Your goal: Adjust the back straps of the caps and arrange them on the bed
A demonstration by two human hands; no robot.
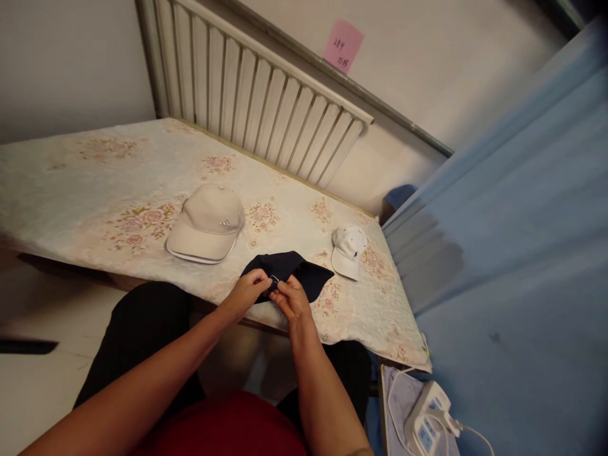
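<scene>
A dark navy baseball cap (285, 263) lies at the near edge of the flower-patterned table cover, its brim pointing right. Both hands are on its back strap, where a small metal buckle (274, 279) shows between them. My left hand (251, 286) pinches the strap on the left of the buckle. On the right of it, my right hand (291, 296) closes its thumb and fingers on the strap. A beige cap (209, 221) with a small logo sits to the left, brim toward me. Farther right rests a smaller white cap (349, 250).
The floral cover (294, 196) spreads over the whole tabletop. Behind it stands a cream radiator (256, 95) against the wall, with a pink note (344, 45) above. A blue curtain (503, 228) hangs at the right. A white power strip (427, 418) with cables lies at lower right.
</scene>
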